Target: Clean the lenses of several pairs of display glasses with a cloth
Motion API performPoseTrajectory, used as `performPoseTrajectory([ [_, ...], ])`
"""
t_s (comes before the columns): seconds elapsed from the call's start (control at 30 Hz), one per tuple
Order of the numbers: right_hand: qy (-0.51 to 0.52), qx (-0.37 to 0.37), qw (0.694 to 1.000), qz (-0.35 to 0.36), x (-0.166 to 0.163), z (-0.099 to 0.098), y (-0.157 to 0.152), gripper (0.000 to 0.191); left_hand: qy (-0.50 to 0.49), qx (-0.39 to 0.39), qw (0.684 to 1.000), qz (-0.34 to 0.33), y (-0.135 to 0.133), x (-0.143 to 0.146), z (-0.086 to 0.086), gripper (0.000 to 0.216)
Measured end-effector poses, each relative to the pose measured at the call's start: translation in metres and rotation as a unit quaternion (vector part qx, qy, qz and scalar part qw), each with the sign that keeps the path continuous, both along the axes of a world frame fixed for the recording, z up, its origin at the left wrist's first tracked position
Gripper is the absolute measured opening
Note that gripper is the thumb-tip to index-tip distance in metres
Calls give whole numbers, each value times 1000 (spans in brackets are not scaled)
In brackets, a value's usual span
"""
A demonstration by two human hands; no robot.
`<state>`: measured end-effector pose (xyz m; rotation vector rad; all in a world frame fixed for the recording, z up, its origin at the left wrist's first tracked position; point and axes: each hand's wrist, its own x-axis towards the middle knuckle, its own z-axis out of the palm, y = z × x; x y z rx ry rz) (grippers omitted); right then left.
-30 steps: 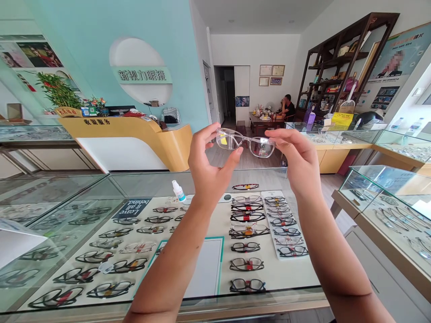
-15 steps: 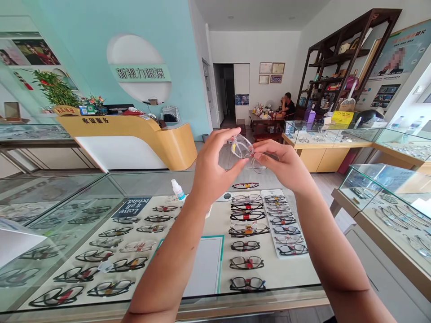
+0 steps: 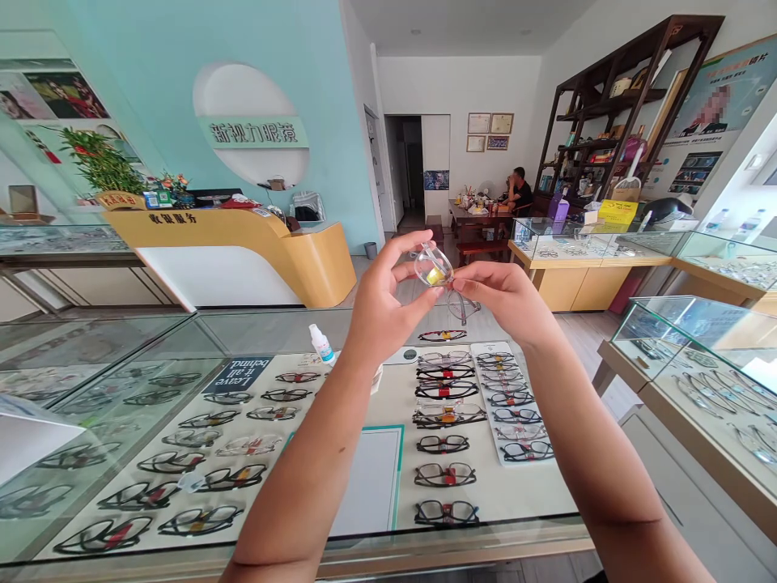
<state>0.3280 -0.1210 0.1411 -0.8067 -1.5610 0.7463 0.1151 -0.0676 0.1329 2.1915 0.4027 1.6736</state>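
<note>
Both hands are raised above a glass display counter (image 3: 255, 332). The left hand (image 3: 380, 304) pinches the upper lens of a pair of clear-framed glasses (image 3: 432, 263) between thumb and fingertips. The right hand (image 3: 507, 300) closes its fingertips on the frame from the other side, so the glasses sit between the two hands, tilted, with one lens high and the other hanging below. A yellow tag (image 3: 434, 276) shows through the upper lens. Just below the left hand stands a small white spray bottle (image 3: 320, 343). Under both hands, beneath the glass, lie rows of spectacle frames (image 3: 446, 389); those below the right hand sit on a white tray (image 3: 486, 350). A teal-edged white mat (image 3: 373, 486) lies between the forearms. Beyond the left hand curves a yellow reception desk (image 3: 243, 243). Beyond the right hand another person (image 3: 519, 193) sits at a far table, and side display cases (image 3: 698, 340) lie further to the right. The bridge and temples of the held glasses are hard to make out (the material is transparent and fingertips cover the middle). The forearms hide part of the counter, and reflections blur the frames at far left.
</note>
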Motion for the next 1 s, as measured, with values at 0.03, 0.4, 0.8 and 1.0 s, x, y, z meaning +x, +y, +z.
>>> performPoseTrajectory([
  [0.03,5,4,1000,-8,-1,-1,1,20,3,2,1000,7,0,0,0,65],
  [0.4,-24,118,976,-179,-9,-6,5,16,-5,1,989,146,-29,6,9,12],
  [0.8,-122,208,947,-211,-37,-9,-12,24,-49,-135,983,116,-14,11,3,38],
  [1.0,-17,131,972,-196,-29,-7,-8,9,-40,-158,983,83,-10,6,8,34],
])
